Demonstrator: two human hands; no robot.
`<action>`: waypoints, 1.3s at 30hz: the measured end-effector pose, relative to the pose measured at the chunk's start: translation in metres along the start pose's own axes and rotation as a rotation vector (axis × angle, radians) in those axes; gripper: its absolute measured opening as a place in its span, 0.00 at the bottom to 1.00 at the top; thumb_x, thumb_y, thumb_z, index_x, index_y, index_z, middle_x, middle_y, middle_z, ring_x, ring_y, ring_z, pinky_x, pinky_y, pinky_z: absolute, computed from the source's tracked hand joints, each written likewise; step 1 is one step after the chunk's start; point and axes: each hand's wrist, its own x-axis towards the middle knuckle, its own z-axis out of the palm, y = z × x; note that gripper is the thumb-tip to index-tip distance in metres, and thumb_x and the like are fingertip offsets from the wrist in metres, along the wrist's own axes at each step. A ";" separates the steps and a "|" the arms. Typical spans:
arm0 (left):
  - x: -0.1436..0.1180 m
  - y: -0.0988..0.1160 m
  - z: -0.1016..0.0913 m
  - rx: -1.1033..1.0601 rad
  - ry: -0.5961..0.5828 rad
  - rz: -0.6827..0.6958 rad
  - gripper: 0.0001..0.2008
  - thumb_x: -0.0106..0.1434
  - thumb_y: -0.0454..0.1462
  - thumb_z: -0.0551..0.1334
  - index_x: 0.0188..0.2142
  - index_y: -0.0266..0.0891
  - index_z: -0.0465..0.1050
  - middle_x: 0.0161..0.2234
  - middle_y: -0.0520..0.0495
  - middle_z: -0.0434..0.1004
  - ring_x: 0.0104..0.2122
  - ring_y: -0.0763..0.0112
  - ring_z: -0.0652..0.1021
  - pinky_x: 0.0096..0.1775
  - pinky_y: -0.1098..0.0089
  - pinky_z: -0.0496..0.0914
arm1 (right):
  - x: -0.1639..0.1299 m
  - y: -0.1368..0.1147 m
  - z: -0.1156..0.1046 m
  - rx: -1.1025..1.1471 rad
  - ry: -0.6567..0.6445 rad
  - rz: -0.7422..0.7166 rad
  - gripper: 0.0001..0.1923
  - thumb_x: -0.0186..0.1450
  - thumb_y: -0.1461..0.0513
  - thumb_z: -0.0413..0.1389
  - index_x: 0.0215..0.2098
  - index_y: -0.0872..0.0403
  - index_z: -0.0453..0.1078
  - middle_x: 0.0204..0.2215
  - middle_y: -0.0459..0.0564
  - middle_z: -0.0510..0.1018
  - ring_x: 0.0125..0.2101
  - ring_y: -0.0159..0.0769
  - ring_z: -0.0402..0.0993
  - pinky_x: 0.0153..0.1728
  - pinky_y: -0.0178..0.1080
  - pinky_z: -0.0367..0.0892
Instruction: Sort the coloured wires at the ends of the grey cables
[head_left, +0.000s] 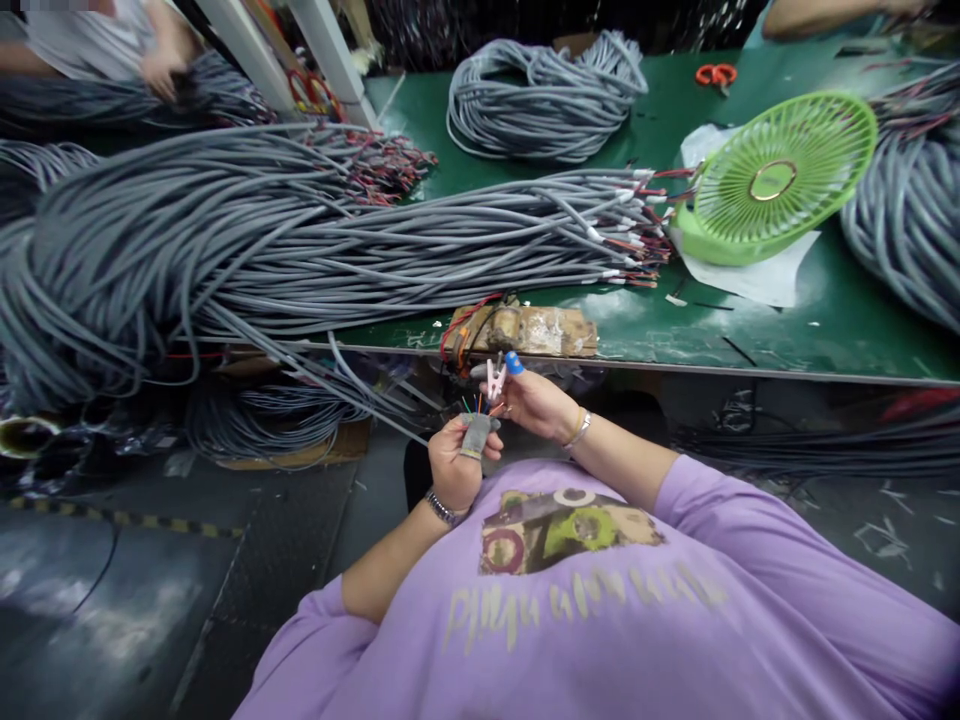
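Note:
My left hand (456, 470) is closed around the end of a grey cable (390, 420) that hangs over from the bench. A grey cover sits on its thumb. Thin coloured wires (480, 404) fan out above that thumb. Just to the right, my right hand (544, 404) pinches a small pale pink clip (496, 380), shaped like a clothes peg, close to the wire tips. A blue cot (514, 363) covers one of its fingertips. Both hands are in front of the bench edge, below a worn wooden block (551, 332) with red and black wires beside it.
A long bundle of grey cables (420, 245) lies across the green bench (765, 335). Behind it rests a coiled bundle (540, 100). A green fan (776, 180), orange-handled scissors (716, 76) and another coil (911, 220) are rightward. Other people's arms (165, 60) show at the far side.

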 end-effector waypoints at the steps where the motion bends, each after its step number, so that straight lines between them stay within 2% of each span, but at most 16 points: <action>1: 0.001 0.000 0.000 0.004 0.000 -0.001 0.12 0.61 0.43 0.61 0.28 0.36 0.74 0.20 0.50 0.76 0.16 0.77 0.73 0.20 0.77 0.69 | 0.000 0.001 0.002 0.016 0.013 -0.004 0.23 0.63 0.44 0.55 0.30 0.57 0.72 0.26 0.47 0.75 0.23 0.27 0.68 0.25 0.31 0.66; 10: 0.005 -0.002 0.003 0.057 -0.007 -0.015 0.13 0.60 0.44 0.62 0.28 0.36 0.73 0.19 0.50 0.76 0.15 0.77 0.72 0.18 0.77 0.68 | 0.003 0.004 0.013 0.110 0.124 -0.068 0.21 0.59 0.46 0.61 0.28 0.56 0.72 0.21 0.45 0.73 0.21 0.26 0.66 0.21 0.29 0.62; 15: 0.005 0.002 0.005 0.095 -0.009 -0.026 0.15 0.61 0.46 0.62 0.27 0.35 0.72 0.18 0.50 0.76 0.15 0.76 0.73 0.18 0.77 0.68 | 0.001 0.006 0.013 0.118 0.129 -0.025 0.25 0.58 0.41 0.58 0.28 0.55 0.70 0.23 0.45 0.74 0.20 0.28 0.65 0.22 0.32 0.63; 23: -0.004 -0.001 -0.005 0.038 0.001 0.021 0.13 0.61 0.44 0.62 0.30 0.36 0.75 0.21 0.50 0.77 0.16 0.76 0.74 0.19 0.76 0.70 | -0.006 0.005 -0.001 0.097 0.010 0.059 0.29 0.61 0.38 0.51 0.35 0.55 0.72 0.27 0.48 0.75 0.24 0.28 0.66 0.25 0.31 0.64; 27: -0.004 -0.004 -0.013 0.115 0.030 0.123 0.10 0.60 0.42 0.63 0.32 0.36 0.76 0.22 0.50 0.78 0.19 0.75 0.76 0.21 0.75 0.71 | -0.009 -0.003 0.002 0.045 -0.004 0.068 0.24 0.63 0.43 0.55 0.34 0.55 0.73 0.28 0.48 0.75 0.24 0.28 0.67 0.25 0.30 0.63; 30: -0.002 -0.004 -0.016 0.230 0.033 0.215 0.09 0.60 0.40 0.62 0.32 0.37 0.77 0.23 0.50 0.78 0.20 0.74 0.77 0.24 0.75 0.72 | -0.010 -0.005 0.004 -0.011 0.032 0.028 0.17 0.62 0.50 0.59 0.34 0.56 0.73 0.26 0.46 0.75 0.25 0.27 0.67 0.25 0.30 0.62; 33: 0.002 -0.003 -0.016 0.343 0.036 0.293 0.08 0.60 0.39 0.61 0.31 0.38 0.77 0.23 0.51 0.78 0.20 0.74 0.77 0.25 0.74 0.73 | -0.010 -0.003 0.003 -0.048 0.057 -0.034 0.18 0.57 0.49 0.63 0.32 0.56 0.72 0.25 0.45 0.74 0.24 0.26 0.65 0.24 0.30 0.61; 36: 0.006 -0.004 -0.017 0.437 0.020 0.357 0.06 0.58 0.36 0.61 0.31 0.39 0.78 0.23 0.51 0.79 0.21 0.73 0.77 0.26 0.73 0.74 | -0.009 0.002 0.000 -0.175 0.144 -0.214 0.23 0.49 0.46 0.67 0.24 0.55 0.67 0.19 0.41 0.68 0.19 0.24 0.58 0.22 0.30 0.57; 39: 0.010 -0.007 -0.018 0.495 0.025 0.371 0.06 0.56 0.35 0.62 0.31 0.40 0.78 0.24 0.50 0.79 0.23 0.71 0.79 0.28 0.72 0.75 | -0.006 0.005 -0.001 -0.362 0.270 -0.390 0.27 0.48 0.41 0.65 0.20 0.54 0.64 0.15 0.40 0.64 0.18 0.24 0.54 0.21 0.32 0.53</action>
